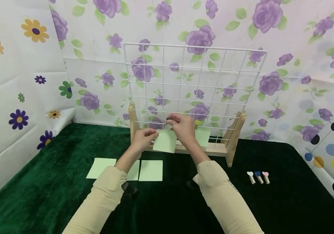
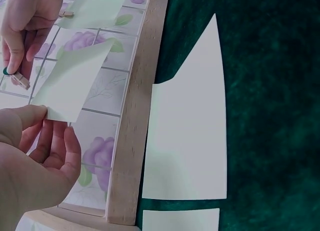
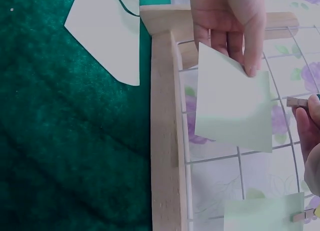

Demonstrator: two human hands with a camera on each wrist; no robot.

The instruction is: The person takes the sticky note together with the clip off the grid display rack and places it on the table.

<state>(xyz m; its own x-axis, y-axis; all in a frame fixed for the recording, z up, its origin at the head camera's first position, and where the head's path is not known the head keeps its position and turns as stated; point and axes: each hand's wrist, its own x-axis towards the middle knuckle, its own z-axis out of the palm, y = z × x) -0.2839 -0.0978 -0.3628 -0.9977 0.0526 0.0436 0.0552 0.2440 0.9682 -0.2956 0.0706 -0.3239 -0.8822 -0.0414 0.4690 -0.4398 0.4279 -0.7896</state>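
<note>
My left hand (image 1: 140, 140) pinches a pale green square of paper (image 1: 164, 143) by its edge, in front of the white wire grid (image 1: 196, 47). Between the fingertips of my right hand (image 1: 185, 129) is a small wooden clothespin (image 2: 21, 81) with a dark green top. In the right wrist view the clothespin's tip (image 3: 295, 102) points toward the paper and stands apart from it. To the right, a second green paper (image 1: 203, 137) hangs on the grid from a clothespin with a yellow top (image 1: 197, 122).
Several green papers (image 1: 151, 170) lie on the dark green cloth (image 1: 52, 182), partly behind my left forearm. White (image 1: 250, 175), blue (image 1: 258, 175) and pink (image 1: 265, 175) heart clothespins lie at right. Wooden feet (image 1: 234, 139) hold the grid before a flowered backdrop.
</note>
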